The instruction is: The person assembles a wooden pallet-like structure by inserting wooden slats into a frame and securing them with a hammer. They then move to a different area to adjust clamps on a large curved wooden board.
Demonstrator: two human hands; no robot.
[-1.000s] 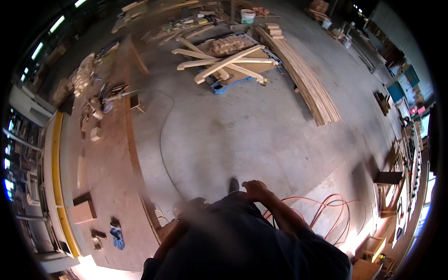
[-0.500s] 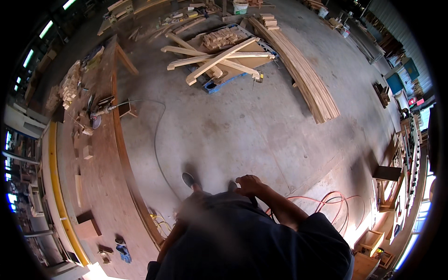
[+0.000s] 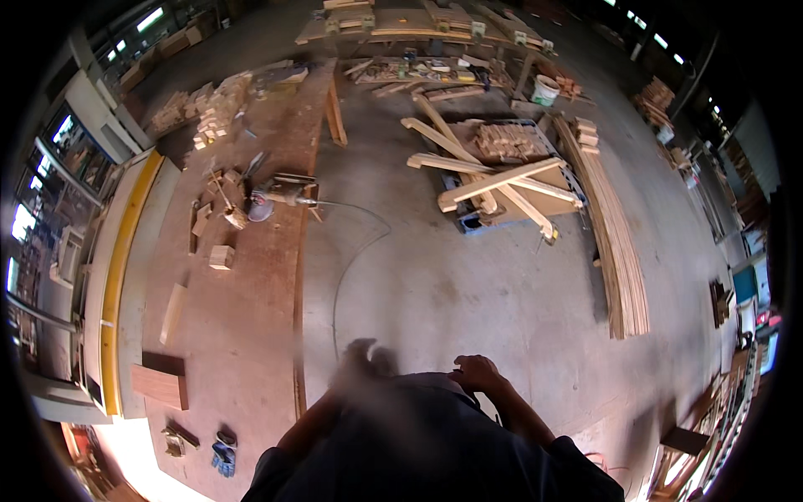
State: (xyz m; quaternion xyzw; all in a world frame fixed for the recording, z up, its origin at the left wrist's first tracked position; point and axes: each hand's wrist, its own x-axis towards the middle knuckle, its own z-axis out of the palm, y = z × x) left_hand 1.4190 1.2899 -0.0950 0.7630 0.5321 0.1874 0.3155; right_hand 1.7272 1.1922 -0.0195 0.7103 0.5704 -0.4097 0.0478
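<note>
My left hand [image 3: 363, 360] is a dark, blurred shape in front of my waist, beside the workbench edge, and its fingers cannot be made out. At the right side of my waist is my right hand [image 3: 478, 373], its fingers loosely bent and thumb a little apart, with nothing visible in it. It is close to my dark clothing; I cannot tell whether it touches. The long brown workbench [image 3: 242, 351] runs along my left. An angle grinder [image 3: 280, 195] lies on it, next to a small wooden block [image 3: 222, 257].
Blue gloves [image 3: 223, 456] and a reddish wooden block [image 3: 161, 386] sit on the bench's near part. Ahead, crossed wooden pieces [image 3: 502, 184] rest on a low blue pallet [image 3: 481, 224]. Long boards [image 3: 615, 251] lie to the right. A hose [image 3: 341, 280] trails across the floor.
My view has swung left and up, so the bench and wood piles appear further right and lower. My left hand has come into sight in front of me; the right stays near my waist.
</note>
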